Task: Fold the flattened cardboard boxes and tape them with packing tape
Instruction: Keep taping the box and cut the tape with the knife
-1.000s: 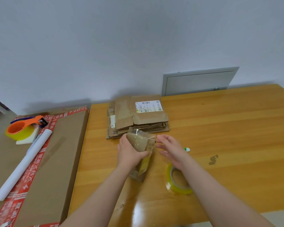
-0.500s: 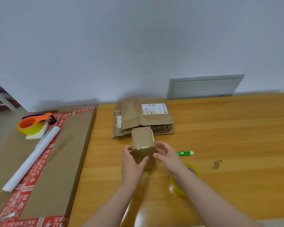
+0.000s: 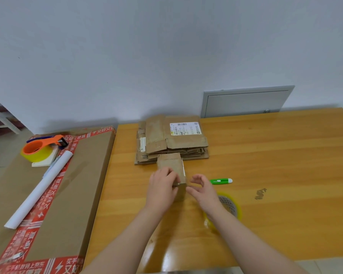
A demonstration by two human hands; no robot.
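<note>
Brown cardboard front and centre: the small box (image 3: pixel 169 165) sits on the wooden table (image 3: pixel 275 165), right in front of the stack of flattened boxes (image 3: pixel 172 139). From our angle its far end overlaps the stack's near edge. Our left hand (image 3: pixel 162 186) is on it, fingers curled together over the top face and the thumb down at the near edge, so that's a firm grip.

Over to our right hand (image 3: pixel 201 189), just beside the box's near right corner. The fingers arch over toward the thumb with a gap between them, and the thumb tip sits at that corner. Are they pinching a clear strip? We cannot tell.

Under the right wrist lies the yellowish tape roll (image 3: pixel 233 208), flat on the table. The green cutter (image 3: pixel 221 181) lies just beyond the right hand, and a dark scrap (image 3: pixel 260 193) sits well off to the right.

Out left, the big carton (image 3: pixel 77 184) with red printed tape carries the orange tape dispenser (image 3: pixel 44 147) and a white paper roll (image 3: pixel 40 190).
</note>
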